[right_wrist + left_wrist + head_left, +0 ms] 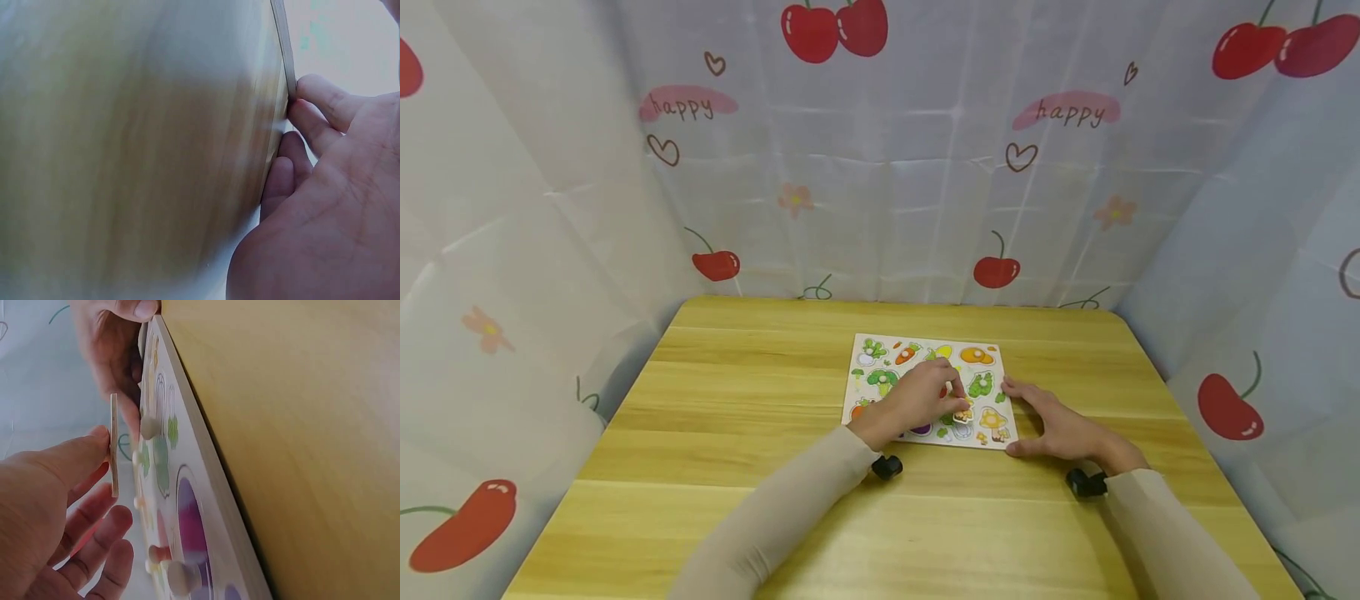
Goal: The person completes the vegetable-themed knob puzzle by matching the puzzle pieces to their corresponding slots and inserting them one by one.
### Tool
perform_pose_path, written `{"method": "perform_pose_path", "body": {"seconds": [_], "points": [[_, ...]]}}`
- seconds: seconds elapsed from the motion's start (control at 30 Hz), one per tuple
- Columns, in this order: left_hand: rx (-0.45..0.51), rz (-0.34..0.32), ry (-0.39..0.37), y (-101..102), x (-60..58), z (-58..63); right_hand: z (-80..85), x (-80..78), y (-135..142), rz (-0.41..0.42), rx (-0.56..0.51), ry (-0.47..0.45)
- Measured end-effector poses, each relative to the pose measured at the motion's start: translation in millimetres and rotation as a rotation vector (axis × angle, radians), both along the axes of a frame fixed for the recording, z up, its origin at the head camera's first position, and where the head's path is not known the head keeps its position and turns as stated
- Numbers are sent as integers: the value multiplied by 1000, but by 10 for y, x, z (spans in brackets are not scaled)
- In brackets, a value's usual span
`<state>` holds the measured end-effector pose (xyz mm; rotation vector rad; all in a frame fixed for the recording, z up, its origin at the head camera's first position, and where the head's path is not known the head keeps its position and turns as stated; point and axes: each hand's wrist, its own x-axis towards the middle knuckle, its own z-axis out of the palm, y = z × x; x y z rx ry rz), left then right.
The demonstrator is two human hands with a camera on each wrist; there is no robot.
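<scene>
A wooden vegetable peg puzzle board (872,340) lies on the table. My left hand (921,396) reaches over it and pinches a small yellow-and-brown puzzle piece (962,414) between thumb and fingertips, above the lower right part of the board. In the left wrist view this puzzle piece (114,447) appears edge-on, apart from the board; its picture is hidden there. My right hand (1060,425) rests at the board's right edge, fingers spread, the thumb by the near corner. In the right wrist view, fingertips (312,94) touch the board's edge.
Pieces with knobs, including a broccoli (882,379), a carrot (907,354) and a green pepper (981,384), sit on the board. A mushroom picture (994,421) is near its right corner. Cherry-print curtains (880,167) surround the wooden table (737,400).
</scene>
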<state>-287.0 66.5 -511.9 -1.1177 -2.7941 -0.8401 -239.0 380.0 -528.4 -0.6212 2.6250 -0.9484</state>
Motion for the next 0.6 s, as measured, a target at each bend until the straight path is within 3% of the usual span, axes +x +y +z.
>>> {"method": "perform_pose_path", "body": {"seconds": [0.6], "points": [[-29,-17,-61,338,35,-100,17,14,-3,-7,-12,-15]]}}
